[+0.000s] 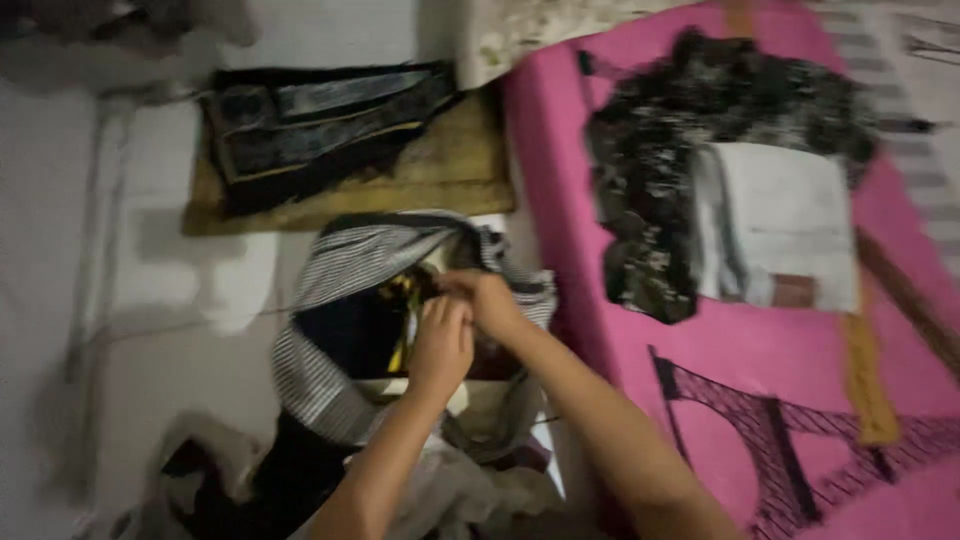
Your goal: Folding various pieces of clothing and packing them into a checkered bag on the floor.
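Both my hands meet over a pile of clothes on the floor. My left hand is curled on a dark garment with a yellow pattern. My right hand pinches the same cloth from the right, just under a black-and-white striped fabric that arches over the pile. The picture is blurred, so the exact grip is hard to make out.
A pink mattress with a dark tower print lies on the right, holding a dark mottled garment and a folded white cloth. A brown mat with dark folded clothes lies behind. More clothes lie near me.
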